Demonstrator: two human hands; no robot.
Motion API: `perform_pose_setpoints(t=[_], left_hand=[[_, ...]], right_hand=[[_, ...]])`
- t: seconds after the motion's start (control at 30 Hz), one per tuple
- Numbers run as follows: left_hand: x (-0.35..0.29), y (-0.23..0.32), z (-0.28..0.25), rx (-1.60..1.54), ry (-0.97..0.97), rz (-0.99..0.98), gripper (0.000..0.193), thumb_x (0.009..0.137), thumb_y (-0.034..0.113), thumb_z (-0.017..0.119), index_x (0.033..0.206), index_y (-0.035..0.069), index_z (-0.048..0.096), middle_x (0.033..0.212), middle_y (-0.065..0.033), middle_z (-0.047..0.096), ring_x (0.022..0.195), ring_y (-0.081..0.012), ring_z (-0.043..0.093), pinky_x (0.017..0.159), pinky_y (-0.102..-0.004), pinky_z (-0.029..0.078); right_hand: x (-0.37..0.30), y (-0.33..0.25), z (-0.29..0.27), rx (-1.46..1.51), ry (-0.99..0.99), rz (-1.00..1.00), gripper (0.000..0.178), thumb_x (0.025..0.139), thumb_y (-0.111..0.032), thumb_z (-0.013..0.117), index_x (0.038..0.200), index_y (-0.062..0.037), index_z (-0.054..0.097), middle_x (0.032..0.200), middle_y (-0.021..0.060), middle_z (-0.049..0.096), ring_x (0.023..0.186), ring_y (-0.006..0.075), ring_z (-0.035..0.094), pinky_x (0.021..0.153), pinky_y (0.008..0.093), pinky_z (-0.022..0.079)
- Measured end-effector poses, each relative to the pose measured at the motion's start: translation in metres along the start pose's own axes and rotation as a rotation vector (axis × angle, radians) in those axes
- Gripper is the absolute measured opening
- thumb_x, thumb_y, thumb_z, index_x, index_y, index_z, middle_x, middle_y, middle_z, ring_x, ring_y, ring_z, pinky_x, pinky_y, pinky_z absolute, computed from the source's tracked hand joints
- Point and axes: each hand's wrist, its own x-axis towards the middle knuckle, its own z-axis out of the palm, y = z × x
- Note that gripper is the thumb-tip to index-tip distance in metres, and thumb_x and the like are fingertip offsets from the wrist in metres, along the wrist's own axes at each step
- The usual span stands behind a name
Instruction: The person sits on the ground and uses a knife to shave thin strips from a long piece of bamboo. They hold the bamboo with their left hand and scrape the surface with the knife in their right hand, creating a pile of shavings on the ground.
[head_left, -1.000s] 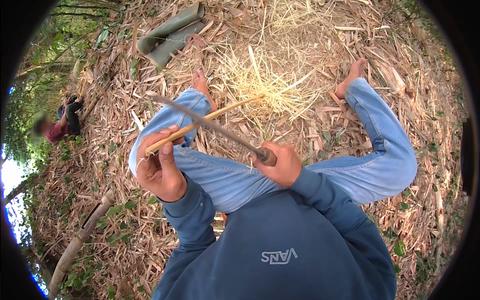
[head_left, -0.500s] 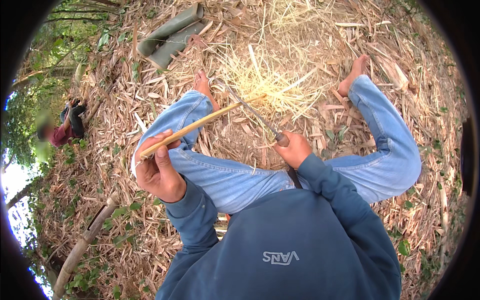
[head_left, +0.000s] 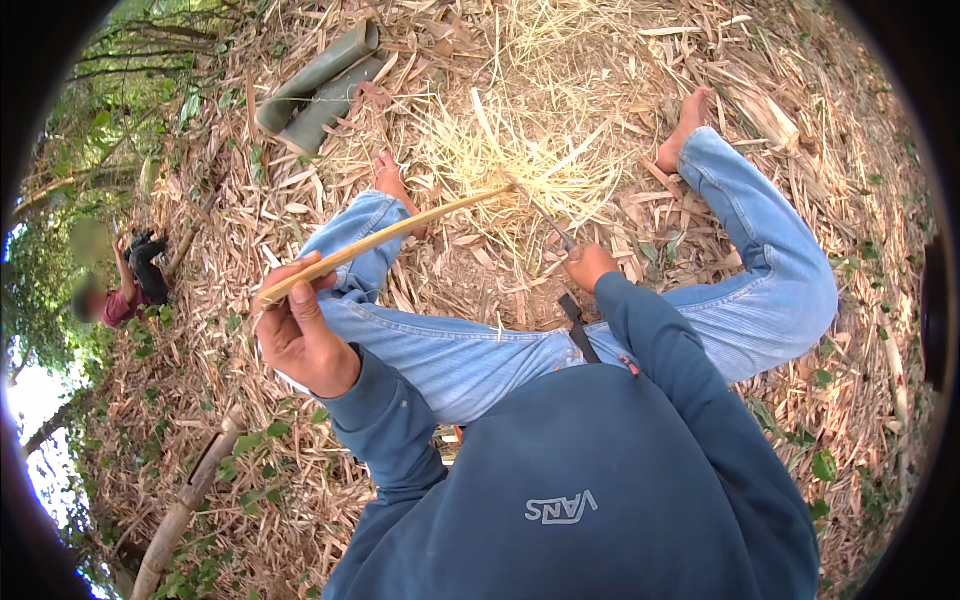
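Observation:
My left hand (head_left: 308, 328) pinches the near end of a long, thin bamboo strip (head_left: 400, 232) between thumb and fingers, above my left knee. The strip slants away to the right, over a heap of pale shavings (head_left: 480, 140). In front of my lap, my right hand (head_left: 592, 266) is closed round the handle of a knife, largely hidden by the fingers. The narrow knife blade (head_left: 550, 222) points forward and left, its far part meeting or crossing the strip's far end. Whether blade and strip touch, I cannot tell.
Dry leaf litter (head_left: 200, 370) covers the ground. A pair of green rubber boots (head_left: 325, 95) lies beyond my left foot. At the lower left is a cut bamboo pole (head_left: 185, 510). Another person (head_left: 130, 290) sits far left. A dark strap (head_left: 577, 325) lies by my lap.
My right hand has moved forward with the knife, away from my lap. The blade, which crossed the strip with its tip well beyond, now lies at the strip's far end.

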Motion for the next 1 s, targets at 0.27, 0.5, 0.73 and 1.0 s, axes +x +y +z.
perform_pose_setpoints(t=[0.27, 0.5, 0.73, 1.0], left_hand=[[-0.006, -0.005, -0.013, -0.149, -0.154, 0.043, 0.014, 0.095, 0.011, 0.051, 0.102, -0.002, 0.052, 0.097, -0.0188, 0.060, 0.087, -0.0224, 0.057, 0.076, -0.0336, 0.047], [-0.006, -0.005, -0.013, -0.162, -0.208, 0.084, 0.012, 0.095, 0.009, 0.049, 0.102, -0.001, 0.051, 0.096, -0.0195, 0.060, 0.087, -0.0219, 0.056, 0.076, -0.0329, 0.047], [-0.006, -0.002, -0.009, -0.165, -0.197, 0.071, 0.014, 0.095, 0.010, 0.050, 0.103, -0.001, 0.050, 0.098, -0.0200, 0.059, 0.087, -0.0221, 0.056, 0.076, -0.0330, 0.046], [-0.002, -0.004, -0.004, -0.153, -0.128, 0.047, 0.014, 0.095, 0.010, 0.050, 0.104, -0.001, 0.052, 0.097, -0.0181, 0.059, 0.091, -0.0222, 0.056, 0.076, -0.0319, 0.047]], right_hand=[[-0.118, -0.084, -0.043, 0.293, -0.068, -0.527, 0.025, 0.078, -0.025, 0.068, 0.088, -0.0031, 0.064, 0.069, 0.0179, 0.063, 0.063, 0.0313, 0.063, 0.060, 0.0381, 0.048], [-0.107, -0.081, -0.042, 0.306, -0.027, -0.516, 0.018, 0.077, -0.018, 0.066, 0.081, -0.0021, 0.060, 0.061, 0.0156, 0.059, 0.057, 0.0336, 0.059, 0.056, 0.0400, 0.046], [-0.096, -0.072, -0.047, 0.216, -0.086, -0.424, 0.022, 0.077, -0.021, 0.063, 0.091, -0.0031, 0.065, 0.070, 0.0189, 0.064, 0.065, 0.0335, 0.063, 0.062, 0.0404, 0.050], [-0.039, -0.024, -0.020, 0.058, -0.053, -0.233, 0.027, 0.079, -0.024, 0.060, 0.097, -0.0062, 0.068, 0.086, 0.0230, 0.066, 0.081, 0.0371, 0.064, 0.074, 0.0437, 0.050]])
